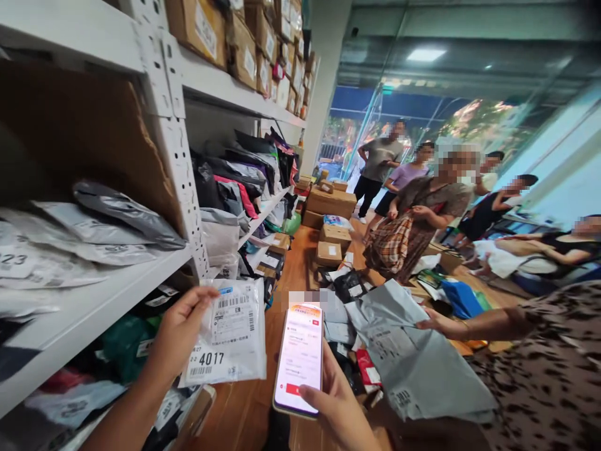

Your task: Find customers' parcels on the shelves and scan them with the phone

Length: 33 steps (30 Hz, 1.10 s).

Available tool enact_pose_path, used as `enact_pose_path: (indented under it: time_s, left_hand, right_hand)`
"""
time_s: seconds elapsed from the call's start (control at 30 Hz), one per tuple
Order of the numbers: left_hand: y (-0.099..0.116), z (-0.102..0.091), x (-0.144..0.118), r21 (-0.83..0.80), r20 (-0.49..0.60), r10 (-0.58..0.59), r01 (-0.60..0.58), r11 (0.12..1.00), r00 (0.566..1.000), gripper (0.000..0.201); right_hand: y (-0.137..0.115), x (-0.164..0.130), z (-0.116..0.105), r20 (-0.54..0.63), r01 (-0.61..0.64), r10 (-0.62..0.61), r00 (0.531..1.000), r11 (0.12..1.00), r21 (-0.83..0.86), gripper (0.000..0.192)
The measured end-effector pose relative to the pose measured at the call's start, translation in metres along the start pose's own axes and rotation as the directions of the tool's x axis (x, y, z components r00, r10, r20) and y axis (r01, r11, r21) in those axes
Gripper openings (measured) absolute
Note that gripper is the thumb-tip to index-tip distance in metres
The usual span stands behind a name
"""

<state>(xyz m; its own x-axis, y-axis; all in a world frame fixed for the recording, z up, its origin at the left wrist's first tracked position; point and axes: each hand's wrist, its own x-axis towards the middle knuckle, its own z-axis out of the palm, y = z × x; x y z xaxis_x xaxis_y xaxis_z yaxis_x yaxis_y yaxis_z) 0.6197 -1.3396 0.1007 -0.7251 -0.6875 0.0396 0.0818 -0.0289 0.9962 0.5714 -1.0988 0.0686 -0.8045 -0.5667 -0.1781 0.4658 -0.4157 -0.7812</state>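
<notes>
Pinched in my left hand is the upper left corner of a white mailing bag, its label facing me with barcodes and the number 4017. The bag hangs beside the shelf post. My right hand is wrapped around a smartphone held upright, the thumb lying over a red button low on the lit screen. To the right of the phone, another person's hand holds a large grey mailing bag with labels on it.
A white metal rack on the left carries bagged parcels and cardboard boxes. More boxes and loose parcels lie along the wooden floor. Several people stand or sit at the right, one holding a plaid bag.
</notes>
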Motion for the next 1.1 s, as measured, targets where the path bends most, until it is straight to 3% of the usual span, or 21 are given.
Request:
enact_pose_path:
  time_s: [0.07, 0.2, 0.3, 0.47, 0.63, 0.83, 0.97, 1.1]
  left_hand:
    - [0.0, 0.011, 0.004, 0.108, 0.098, -0.03, 0.02, 0.994, 0.995, 0.035]
    - [0.011, 0.04, 0.007, 0.104, 0.309, -0.134, 0.107, 0.989, 0.942, 0.048]
    - [0.014, 0.063, 0.015, 0.149, 0.383, -0.073, 0.016, 0.989, 0.921, 0.056]
    - [0.007, 0.099, 0.042, 0.242, 0.398, 0.084, -0.193, 0.951, 0.914, 0.056]
    - [0.004, 0.143, 0.066, 0.246, 0.438, 0.062, -0.186, 0.951, 0.897, 0.053]
    - [0.004, 0.191, 0.084, 0.28, 0.45, 0.13, -0.277, 0.919, 0.884, 0.048]
    - [0.002, 0.216, 0.093, 0.309, 0.476, 0.176, -0.351, 0.884, 0.862, 0.047]
    - [-0.002, 0.233, 0.1, 0.321, 0.527, 0.133, -0.341, 0.884, 0.84, 0.046]
  right_hand:
    - [-0.006, 0.009, -0.006, -0.006, 0.008, -0.008, 1.0, 1.0, 0.004, 0.086]
    - [-0.023, 0.031, -0.025, -0.041, 0.016, -0.015, 0.999, 1.0, 0.002, 0.087]
    - [-0.037, 0.05, -0.044, -0.079, 0.029, -0.028, 0.996, 1.0, 0.009, 0.087]
    - [-0.062, 0.08, -0.074, -0.096, 0.033, -0.035, 0.995, 0.999, -0.017, 0.089]
    - [-0.088, 0.1, -0.093, -0.078, 0.067, -0.067, 0.995, 0.998, 0.005, 0.093]
    - [-0.112, 0.114, -0.116, -0.062, 0.073, -0.071, 0.996, 0.997, 0.029, 0.08]
    - [-0.121, 0.12, -0.132, -0.067, 0.076, -0.072, 0.995, 0.995, 0.059, 0.076]
    - [-0.131, 0.117, -0.14, -0.068, 0.102, -0.098, 0.993, 0.993, 0.052, 0.087]
